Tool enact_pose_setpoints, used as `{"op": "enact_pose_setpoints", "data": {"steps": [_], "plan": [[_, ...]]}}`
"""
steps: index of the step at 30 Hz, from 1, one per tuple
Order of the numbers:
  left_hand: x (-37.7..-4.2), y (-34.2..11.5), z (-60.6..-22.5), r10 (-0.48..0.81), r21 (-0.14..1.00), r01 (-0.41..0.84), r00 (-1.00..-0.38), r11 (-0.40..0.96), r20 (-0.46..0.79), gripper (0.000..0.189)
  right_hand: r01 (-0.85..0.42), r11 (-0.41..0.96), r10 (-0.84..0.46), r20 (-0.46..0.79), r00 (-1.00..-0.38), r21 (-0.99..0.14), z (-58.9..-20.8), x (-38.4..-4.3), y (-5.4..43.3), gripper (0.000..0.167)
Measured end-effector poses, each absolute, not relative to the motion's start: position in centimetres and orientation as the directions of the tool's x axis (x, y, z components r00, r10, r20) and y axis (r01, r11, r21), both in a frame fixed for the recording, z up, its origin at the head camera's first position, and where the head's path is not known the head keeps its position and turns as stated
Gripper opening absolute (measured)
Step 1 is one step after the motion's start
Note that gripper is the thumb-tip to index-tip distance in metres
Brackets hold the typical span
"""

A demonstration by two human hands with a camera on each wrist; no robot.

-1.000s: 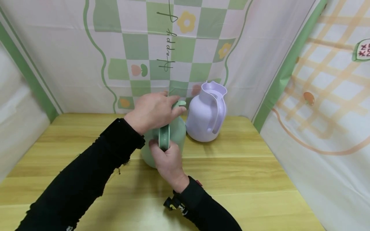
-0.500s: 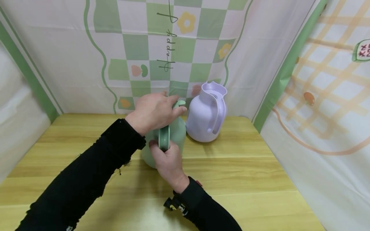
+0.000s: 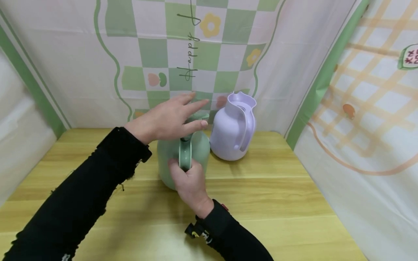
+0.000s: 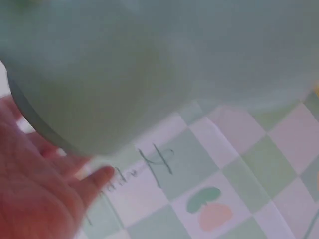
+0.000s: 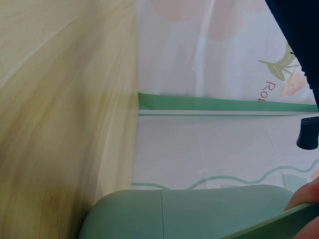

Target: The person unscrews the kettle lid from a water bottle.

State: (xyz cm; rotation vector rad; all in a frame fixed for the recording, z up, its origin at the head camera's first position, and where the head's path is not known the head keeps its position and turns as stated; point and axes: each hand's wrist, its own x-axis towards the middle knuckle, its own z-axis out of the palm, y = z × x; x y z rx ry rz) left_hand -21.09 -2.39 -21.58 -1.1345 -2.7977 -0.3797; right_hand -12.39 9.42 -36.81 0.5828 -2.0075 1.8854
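Note:
A pale green thermos jug [image 3: 167, 159] stands on the wooden table, its handle [image 3: 185, 154] facing me. Low on that handle my right hand [image 3: 191, 183] keeps its grip, thumb and fingers on either side. My left hand [image 3: 168, 117] is spread over the jug's top, fingers straight, hiding most of the lid [image 3: 199, 116]. In the left wrist view, the left hand [image 4: 40, 194] shows beside the jug's large, blurred green surface [image 4: 124, 74]. The right wrist view has the jug's body [image 5: 199, 209] along the bottom, with a bit of finger [image 5: 305, 196] at the right edge.
A lilac thermos jug [image 3: 228, 134] stands close to the right of the green one, its handle turned toward the front right. Behind the table [image 3: 254, 195] hangs a green-and-white checked cloth [image 3: 179, 54]; more printed cloth lines both sides.
My left hand has lifted slightly and drawn left over the jug's top, its fingers spreading and straightening. The right hand and both jugs stay where they were.

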Motion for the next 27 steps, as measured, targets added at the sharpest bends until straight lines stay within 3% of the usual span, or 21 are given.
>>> {"op": "enact_pose_setpoints", "data": {"steps": [7,27], "plan": [[-22.1,-3.0,-22.2,0.76,0.2,0.77,-0.635,0.606,0.142,0.06,-0.487,0.033,-0.067,0.484,-0.872,-0.873,-36.9,-12.3,9.4,0.051],[-21.8,-2.6,-22.9,0.723,0.179,0.735,-0.677,0.654,0.14,0.054,-0.488,0.017,-0.073,0.486,-0.871,-0.872,-37.0,-12.5,9.3,0.051]]}}
